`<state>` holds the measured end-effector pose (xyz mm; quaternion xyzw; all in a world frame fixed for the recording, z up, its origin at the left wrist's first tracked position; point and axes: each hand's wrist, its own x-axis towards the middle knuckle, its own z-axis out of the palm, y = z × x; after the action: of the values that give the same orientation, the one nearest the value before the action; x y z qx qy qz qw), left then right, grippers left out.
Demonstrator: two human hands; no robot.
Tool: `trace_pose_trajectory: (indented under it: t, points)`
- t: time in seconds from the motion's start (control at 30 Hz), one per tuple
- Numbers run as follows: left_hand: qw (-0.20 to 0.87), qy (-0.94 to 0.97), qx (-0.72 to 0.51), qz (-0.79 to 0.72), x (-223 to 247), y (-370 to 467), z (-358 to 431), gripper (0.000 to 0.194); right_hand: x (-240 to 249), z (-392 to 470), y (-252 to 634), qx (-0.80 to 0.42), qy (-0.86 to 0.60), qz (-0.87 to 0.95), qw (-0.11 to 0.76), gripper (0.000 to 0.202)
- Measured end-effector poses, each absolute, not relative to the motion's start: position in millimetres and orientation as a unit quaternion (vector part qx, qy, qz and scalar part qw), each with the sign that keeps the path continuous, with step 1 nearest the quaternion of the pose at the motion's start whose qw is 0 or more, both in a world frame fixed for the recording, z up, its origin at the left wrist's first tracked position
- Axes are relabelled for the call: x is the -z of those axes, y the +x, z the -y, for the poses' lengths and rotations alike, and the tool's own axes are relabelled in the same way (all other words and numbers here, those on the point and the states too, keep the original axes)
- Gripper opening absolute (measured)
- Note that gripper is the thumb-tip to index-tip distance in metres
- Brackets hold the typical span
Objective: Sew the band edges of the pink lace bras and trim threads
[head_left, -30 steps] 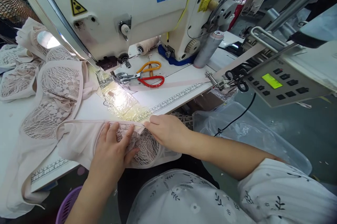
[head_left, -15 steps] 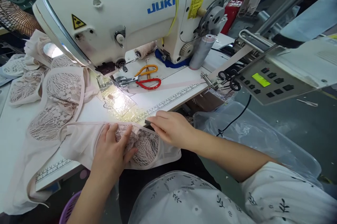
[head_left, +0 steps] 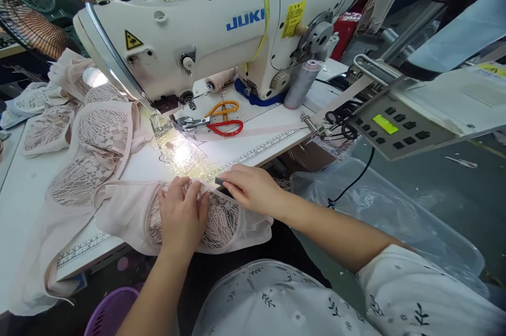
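A pale pink lace bra (head_left: pixel 221 220) lies along the table's front edge, partly hanging over it. On its lace cup rests my left hand (head_left: pixel 182 215), palm down, fingers slightly bent and a little apart near the upper edge. My right hand (head_left: pixel 249 188) is closed around a small dark tool (head_left: pixel 219 181) with a blunt grey end. Most of that tool is hidden in the fist, so its kind cannot be made out. The tip sits at the bra's top edge, right of my left fingers.
A white sewing machine (head_left: pixel 169 46) stands behind the hands. Scissors (head_left: pixel 221 124) with orange and red handles lie under its arm. More lace bras (head_left: pixel 100 141) pile up at left. A control panel (head_left: pixel 395 128) juts in at right, above a clear plastic bin (head_left: pixel 415 220). A purple basket (head_left: pixel 110 309) is below.
My left hand has slid right across the bra cup toward my right hand, its fingers drawn closer together. My right hand keeps nearly the same place. The camera view has shifted slightly.
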<state>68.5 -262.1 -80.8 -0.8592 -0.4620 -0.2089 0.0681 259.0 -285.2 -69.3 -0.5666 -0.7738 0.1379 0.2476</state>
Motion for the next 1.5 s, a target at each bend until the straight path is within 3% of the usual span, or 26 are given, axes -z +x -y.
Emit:
trace_pose_trajectory:
  t: [0.47, 0.53, 0.7, 0.83, 1.0, 1.13, 1.27, 1.37, 1.5]
  points:
    - [0.102, -0.863, 0.202, 0.452, 85.4, 66.3, 261.6, 0.025, 50.1, 286.3, 241.7, -0.147, -0.556, 0.816, 0.063, 0.02]
    - [0.108, -0.865, 0.197, 0.449, 85.7, 65.2, 261.5, 0.025, 47.2, 290.8, 248.8, -0.15, -0.563, 0.809, 0.075, 0.02]
    - [0.131, -0.88, 0.208, 0.408, 90.5, 52.5, 259.9, 0.025, 45.7, 277.0, 292.2, -0.103, -0.608, 0.751, 0.235, 0.026]
    - [0.151, -0.885, 0.229, 0.376, 96.4, 40.9, 255.9, 0.03, 45.5, 234.8, 341.3, -0.061, -0.732, 0.651, 0.194, 0.026]
    - [0.147, -0.885, 0.258, 0.359, 99.3, 36.8, 259.4, 0.026, 49.6, 208.5, 369.6, -0.013, -0.773, 0.616, 0.151, 0.028]
    - [0.137, -0.888, 0.279, 0.338, 105.2, 31.9, 263.4, 0.024, 52.1, 218.4, 344.7, 0.027, -0.78, 0.606, 0.156, 0.034]
    - [0.122, -0.889, 0.293, 0.329, 110.7, 26.9, 264.0, 0.024, 51.6, 237.1, 278.5, -0.076, -0.652, 0.739, 0.153, 0.023]
    - [0.121, -0.891, 0.298, 0.321, 110.7, 26.4, 264.5, 0.024, 50.1, 245.7, 228.5, -0.118, -0.555, 0.817, 0.104, 0.019]
    - [0.131, -0.885, 0.314, 0.318, 108.9, 26.8, 265.7, 0.022, 44.3, 245.6, 195.8, -0.075, -0.522, 0.85, 0.012, 0.02]
